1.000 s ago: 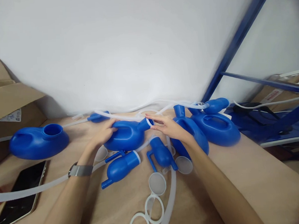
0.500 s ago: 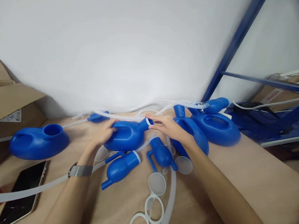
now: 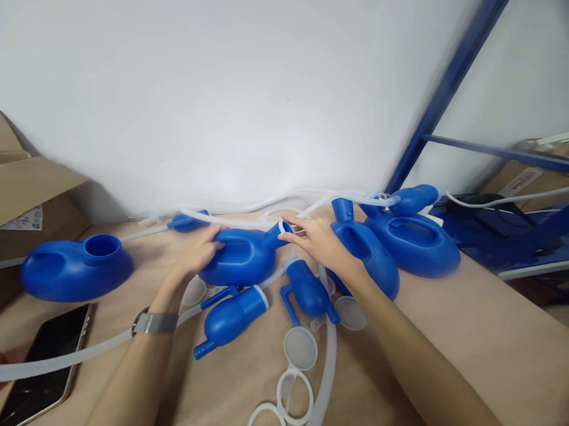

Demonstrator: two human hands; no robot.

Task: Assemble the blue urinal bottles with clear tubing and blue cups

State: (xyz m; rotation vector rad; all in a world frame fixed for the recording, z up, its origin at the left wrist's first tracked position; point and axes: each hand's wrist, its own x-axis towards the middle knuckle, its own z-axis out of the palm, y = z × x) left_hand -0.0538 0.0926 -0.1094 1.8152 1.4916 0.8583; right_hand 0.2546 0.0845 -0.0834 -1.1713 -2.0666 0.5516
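While the left hand grips the rear end of a blue bottle, its thumb on the near side and the other fingers partly out of my sight behind, the right hand is up at the bottle's mouth; there its thumb and fingers are drawn close about the white ring on the rim, though how firmly they press I cannot tell from here; the bottle lies on its side on the table, near the wall, its neck pointing to the right; in front of it lie two blue spouted pieces with handles, one on the left and one on the right; nearer the person is a round white lid, just beside a pale tube; another blue bottle stands at far left, behind a dark phone; two more bottles, one nearer and one farther right, sit past the right hand.
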